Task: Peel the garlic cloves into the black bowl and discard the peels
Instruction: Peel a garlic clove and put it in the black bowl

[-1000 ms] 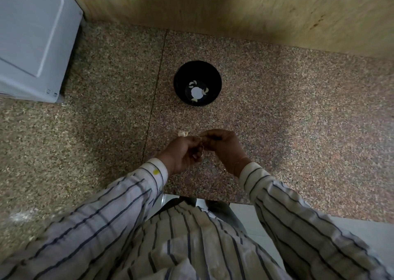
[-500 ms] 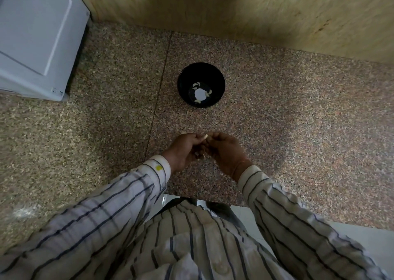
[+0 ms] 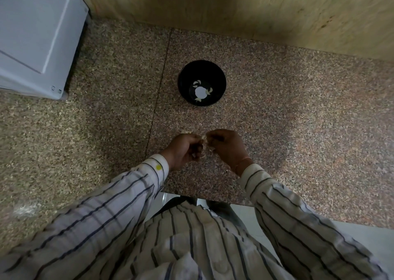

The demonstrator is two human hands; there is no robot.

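We were mid-peel: our left hand (image 3: 184,149) pinched a garlic clove (image 3: 204,138) and our right hand (image 3: 226,146) gripped its papery skin, fingertips meeting just above the speckled counter (image 3: 298,117). The black bowl (image 3: 202,83) sat well beyond the hands, a few peeled cloves (image 3: 210,91) already in its bottom. By our judgement, the next move called for stripping the skin free, then reaching forward to drop the clove in and binning the peel.
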